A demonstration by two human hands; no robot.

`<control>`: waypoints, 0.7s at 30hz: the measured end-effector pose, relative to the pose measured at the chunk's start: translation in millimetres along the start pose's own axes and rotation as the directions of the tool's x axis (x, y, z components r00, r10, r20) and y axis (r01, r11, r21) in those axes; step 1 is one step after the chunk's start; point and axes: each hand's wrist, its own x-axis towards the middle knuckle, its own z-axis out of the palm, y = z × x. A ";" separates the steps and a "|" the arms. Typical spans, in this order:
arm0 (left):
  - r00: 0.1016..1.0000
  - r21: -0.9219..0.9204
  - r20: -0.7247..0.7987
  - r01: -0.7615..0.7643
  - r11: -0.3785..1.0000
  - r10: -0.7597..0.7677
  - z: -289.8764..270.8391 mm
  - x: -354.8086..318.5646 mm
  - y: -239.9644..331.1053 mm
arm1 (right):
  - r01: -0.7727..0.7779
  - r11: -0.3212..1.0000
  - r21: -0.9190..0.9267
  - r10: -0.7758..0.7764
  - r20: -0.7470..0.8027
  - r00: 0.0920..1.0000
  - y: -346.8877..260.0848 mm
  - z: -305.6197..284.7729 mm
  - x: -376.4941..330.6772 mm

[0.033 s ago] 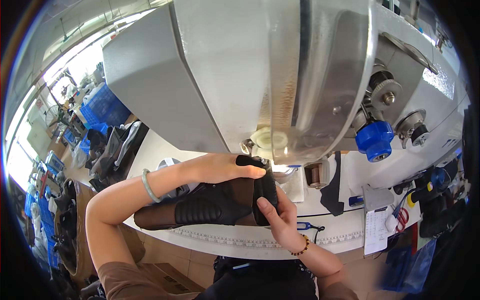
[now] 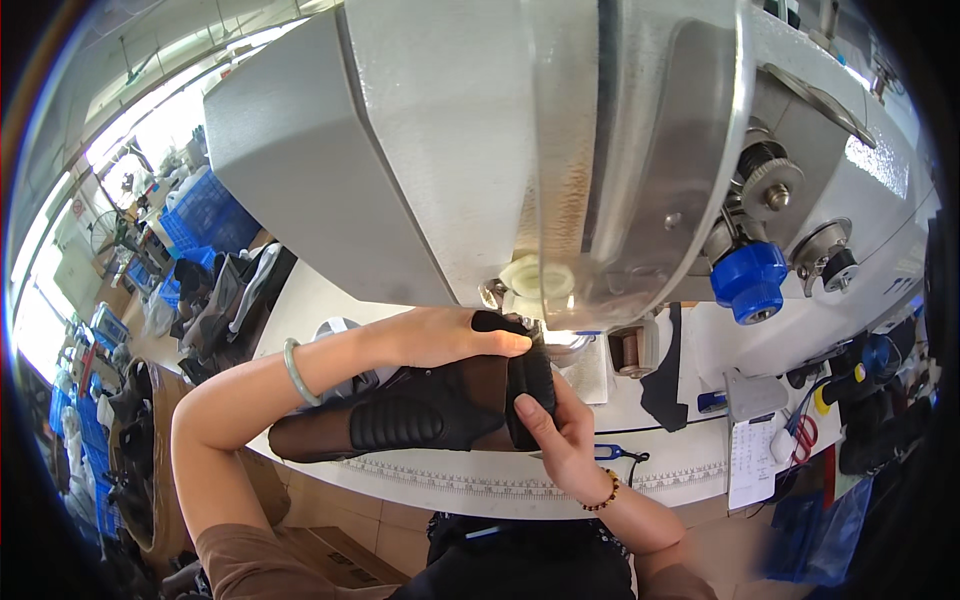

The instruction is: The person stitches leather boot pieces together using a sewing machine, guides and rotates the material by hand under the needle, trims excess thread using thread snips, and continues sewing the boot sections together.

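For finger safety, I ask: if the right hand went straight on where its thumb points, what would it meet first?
First, the black-and-brown shoe upper it holds; beyond that, probably the left hand, though depth is unclear.

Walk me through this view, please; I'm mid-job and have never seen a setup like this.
There is no robot here: the camera sits on a person's head, looking down through a fisheye lens that bends straight edges. The big pale body filling the top is a sewing machine. Below it, the left hand and right hand both grip a brown-and-black piece close to the machine. On the white table lie a flat black scrap and a small blue tool; red-handled scissors are farther right.
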 end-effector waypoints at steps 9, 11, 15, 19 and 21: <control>1.000 -0.081 0.012 0.012 0.997 -0.011 -5.7 -13.6 6.8 | 0.035 0.993 -0.113 -0.036 -0.007 0.999 5.9 -9.5 0.5; 1.000 -0.176 0.028 0.008 0.984 -0.004 -11.7 -24.1 16.1 | 0.002 0.995 -0.098 -0.003 -0.007 1.000 1.6 -12.1 1.8; 0.998 -0.177 0.034 -0.055 0.983 0.062 -7.4 -14.3 -0.4 | 0.004 0.951 -0.310 0.037 0.128 0.991 -9.7 -21.9 12.0; 0.995 -0.129 -0.034 -0.096 0.987 0.093 -7.3 -7.0 -15.2 | 0.071 0.924 -0.377 0.002 0.191 0.982 -4.6 -22.1 12.1; 0.990 -0.174 -0.001 -0.138 0.975 0.139 -7.9 -2.0 -21.7 | 0.084 0.932 -0.352 -0.008 0.211 0.977 -2.5 -19.5 12.5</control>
